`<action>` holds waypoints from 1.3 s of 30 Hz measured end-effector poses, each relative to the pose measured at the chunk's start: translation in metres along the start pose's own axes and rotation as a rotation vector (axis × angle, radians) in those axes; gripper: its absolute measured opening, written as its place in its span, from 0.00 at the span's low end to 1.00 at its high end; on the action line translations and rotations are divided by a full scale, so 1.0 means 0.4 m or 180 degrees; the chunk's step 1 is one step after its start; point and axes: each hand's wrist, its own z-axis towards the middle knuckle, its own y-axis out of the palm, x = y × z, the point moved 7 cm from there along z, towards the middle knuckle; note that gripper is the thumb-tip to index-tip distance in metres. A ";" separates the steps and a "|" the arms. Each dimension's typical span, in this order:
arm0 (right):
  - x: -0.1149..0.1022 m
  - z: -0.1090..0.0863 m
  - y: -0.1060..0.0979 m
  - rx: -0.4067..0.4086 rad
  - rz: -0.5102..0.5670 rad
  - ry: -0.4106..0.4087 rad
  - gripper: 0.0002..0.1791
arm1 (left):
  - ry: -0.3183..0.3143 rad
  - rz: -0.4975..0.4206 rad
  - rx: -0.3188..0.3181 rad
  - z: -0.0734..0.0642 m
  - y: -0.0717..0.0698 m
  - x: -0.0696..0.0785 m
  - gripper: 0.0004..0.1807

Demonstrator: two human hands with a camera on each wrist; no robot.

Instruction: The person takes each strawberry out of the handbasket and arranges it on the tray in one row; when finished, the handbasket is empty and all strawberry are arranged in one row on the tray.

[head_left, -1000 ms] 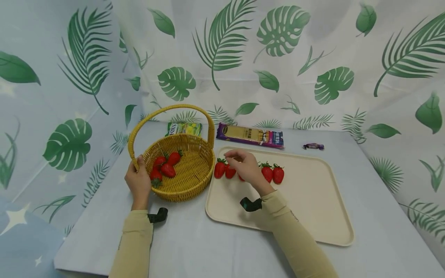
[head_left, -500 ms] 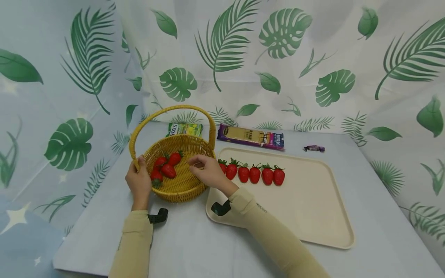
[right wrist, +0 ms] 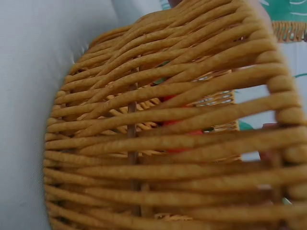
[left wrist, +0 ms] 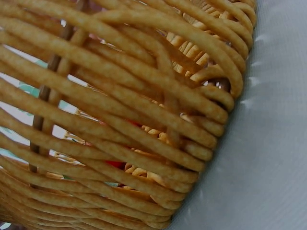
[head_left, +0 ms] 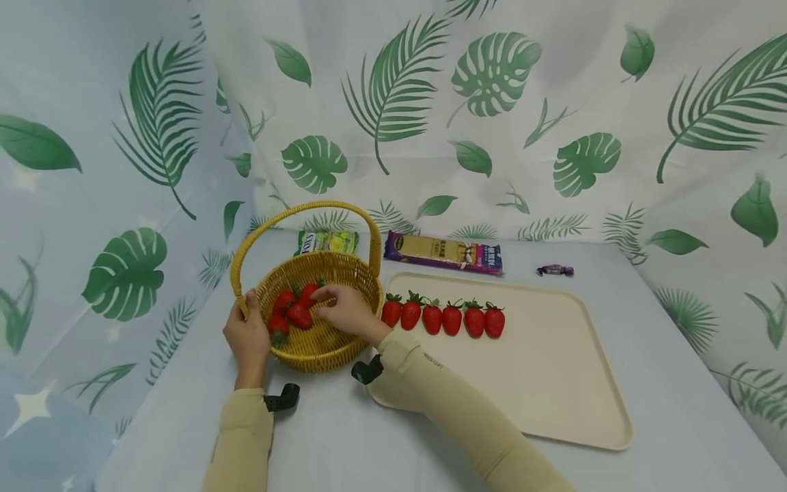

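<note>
At left stands a yellow wicker basket [head_left: 320,359] with an arched handle, with several red strawberries [head_left: 300,316] in its left part. My left hand [head_left: 247,335] grips the basket's left rim at the foot of the handle, thumb on top. My right hand [head_left: 347,313] reaches over the basket's right side. Its thumb and index finger are apart, with the fingertips right at the rearmost strawberry [head_left: 309,294]. Woven basket walls [left wrist: 110,96] fill much of the left wrist view. In the right wrist view the basket wall [right wrist: 168,124] hides most of the fruit.
Right of the basket lies a cream tray [head_left: 522,383] with a row of several strawberries [head_left: 451,319] along its back left. Behind are a green snack packet [head_left: 328,242], a long purple-and-gold packet [head_left: 443,253] and a small purple wrapped candy [head_left: 555,270].
My right hand has moved left from over the tray's strawberries into the basket, up to a strawberry there. My left hand keeps its grip on the rim. The head view has tilted slightly up.
</note>
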 end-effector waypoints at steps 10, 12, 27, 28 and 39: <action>-0.001 0.041 0.046 -0.0113 -0.0233 0.0022 0.19 | 0.0032 0.0011 0.0045 -0.002 -0.002 -0.001 0.27; -0.003 0.053 0.053 -0.0128 -0.0313 0.0029 0.19 | 0.0052 0.0005 0.0037 0.002 -0.001 0.001 0.27; 0.016 0.060 0.129 -0.0539 -0.0894 0.0054 0.21 | -0.0027 0.0107 -0.0092 -0.028 -0.007 -0.019 0.29; 0.020 0.062 0.133 -0.0550 -0.0922 0.0041 0.21 | -0.0029 0.0110 -0.0083 -0.029 -0.008 -0.019 0.29; 0.018 0.078 0.136 -0.0619 -0.0828 0.0041 0.17 | 0.0012 0.0052 -0.0036 -0.008 -0.002 -0.015 0.30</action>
